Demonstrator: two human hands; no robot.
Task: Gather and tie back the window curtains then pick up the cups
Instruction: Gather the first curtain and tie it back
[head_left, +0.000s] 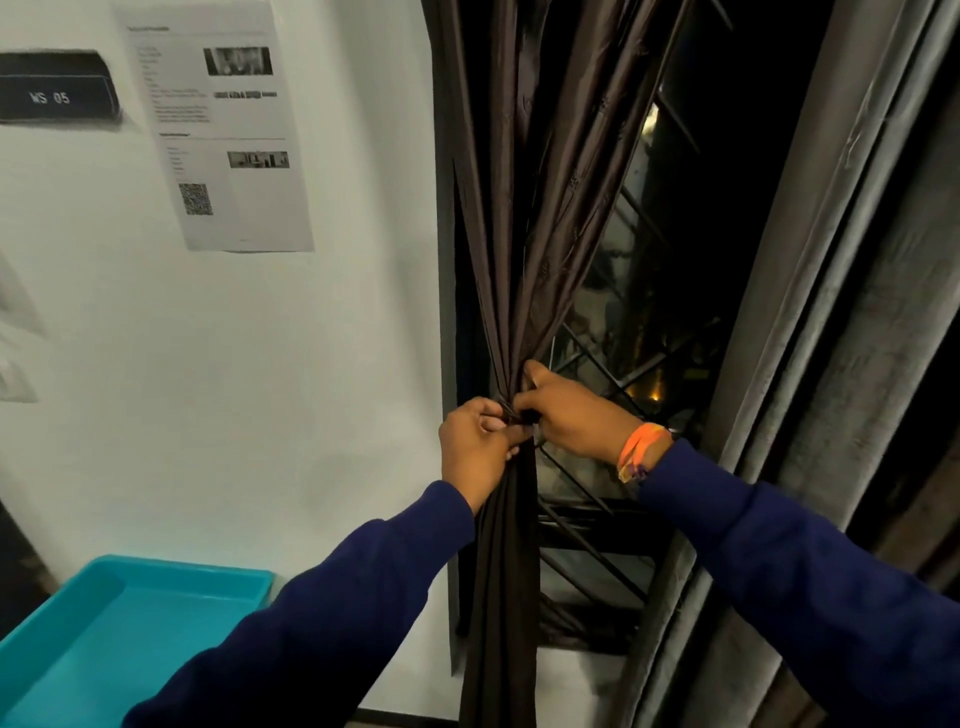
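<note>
At the lower left sits a turquoise plastic tray (130, 608), smooth and shallow, its near corner cut off by the frame edge and partly covered by a dark blue sleeve (322, 618). Above it on the white wall (208, 364) hang a dark plaque (54, 88) reading "WS 05" and a printed sheet (218, 124) whose text is too blurred to read, though a square code shows near its bottom. Right of the wall, the dark brown curtain (514, 234) runs vertically, its glossy folds fanning wide at the top and narrowing to a tight bunch at mid-height, then hanging straight down past the sill. The left hand (475, 441) grips the bunch from the left with curled fingers. The right hand (566, 410), wearing an orange wristband (641, 449), pinches the same gathered point from the right; whatever tie lies between the 2 hands is hidden by the fingers. Behind, a black diamond-pattern window grille (597, 499) crosses dark glass. At far right, a heavier grey curtain (810, 322) hangs in soft, matte folds, cut off by the frame.
</note>
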